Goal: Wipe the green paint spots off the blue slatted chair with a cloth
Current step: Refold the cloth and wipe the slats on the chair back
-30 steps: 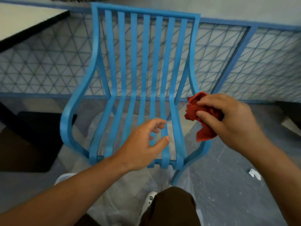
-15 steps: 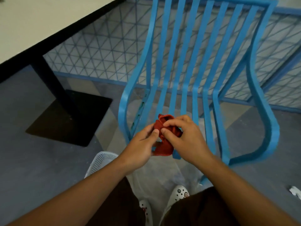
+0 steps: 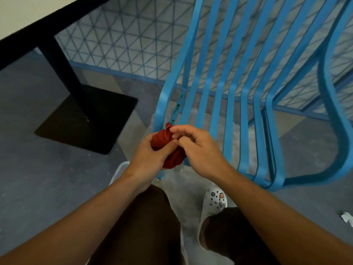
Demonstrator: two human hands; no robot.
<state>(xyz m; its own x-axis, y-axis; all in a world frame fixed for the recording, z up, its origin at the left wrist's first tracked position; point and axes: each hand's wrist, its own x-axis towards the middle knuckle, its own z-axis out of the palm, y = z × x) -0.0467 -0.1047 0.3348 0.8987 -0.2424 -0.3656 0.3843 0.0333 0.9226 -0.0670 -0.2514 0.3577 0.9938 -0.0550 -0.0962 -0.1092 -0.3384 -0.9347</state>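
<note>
Head cam view, looking down. At frame center, both hands hold a bunched red cloth: left hand grips it from below-left, right hand pinches its top w/ fingertips. The blue slatted chair fills the upper right; green paint spots mark its leftmost slat, just above the cloth. Black table base sits at left.
</note>
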